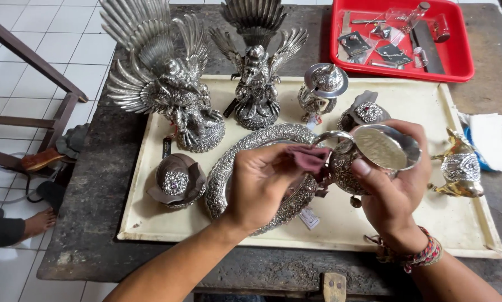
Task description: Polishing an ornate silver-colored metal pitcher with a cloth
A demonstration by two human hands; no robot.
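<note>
The right hand wraps around an embossed silver jug, fingers curled behind its body and the thumb laid across the near side just under the rim, so the wide mouth tilts toward the camera. The left hand pinches a small dark red cloth between thumb and fingertips and presses it against the jug's left side, beside the curved handle. The jug is held in the air above the right half of a cream tray, just over the near right edge of an ornate oval silver platter.

On the far left of the tray stands a large winged bird statue, with a second winged statue to its right. Right of that sit a small lidded silver pot and a dark shell-shaped box with a jewelled lid. A similar shell box lies near left. At the tray's right edge is a gold and silver piece, perhaps an animal figure, though it is partly cut by the hand. A red plastic tray of small tools sits far right on the worn wooden table.
</note>
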